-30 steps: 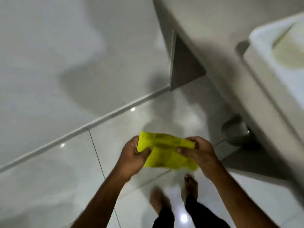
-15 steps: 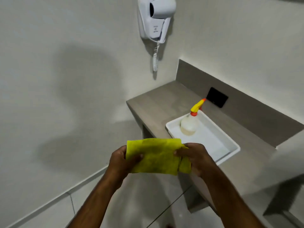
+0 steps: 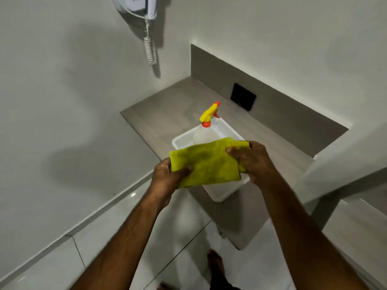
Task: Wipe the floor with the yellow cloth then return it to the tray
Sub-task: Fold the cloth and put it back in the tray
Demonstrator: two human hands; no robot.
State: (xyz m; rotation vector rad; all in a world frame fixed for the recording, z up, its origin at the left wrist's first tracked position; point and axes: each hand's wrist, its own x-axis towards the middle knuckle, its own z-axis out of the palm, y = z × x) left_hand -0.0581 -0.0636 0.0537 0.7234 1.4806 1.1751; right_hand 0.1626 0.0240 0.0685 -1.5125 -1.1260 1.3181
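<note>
Below the white wall [image 3: 62, 91], the tiled floor [image 3: 62, 258] fills the lower part of the view, pale and shiny, with dark joints between the tiles and a bare foot [image 3: 215, 262] standing on it near the bottom edge. Above the floor a grey table [image 3: 159, 114] sticks out from the corner, and it has a grey back panel [image 3: 282, 105] with a small black plate [image 3: 243, 96] on it. On the table stands a white tray [image 3: 222, 194], close to the front edge. A spray bottle [image 3: 206, 130] with a yellow and orange head stands upright in the far end of the tray. On the wall, high up, a white hair dryer [image 3: 136, 5] hangs with its coiled cord [image 3: 150, 49] going down. Both arms reach forward, and the yellow cloth [image 3: 207, 164] is stretched between the two hands, in the air, in front of the tray and partly covering it. The left hand [image 3: 167, 181] grips the left lower corner of the cloth, thumb on top. The right hand [image 3: 253, 162] pinches the right edge, where the cloth is folded over. Dark marks show on the middle of the cloth. Whether the cloth touches the tray I cannot tell.
</note>
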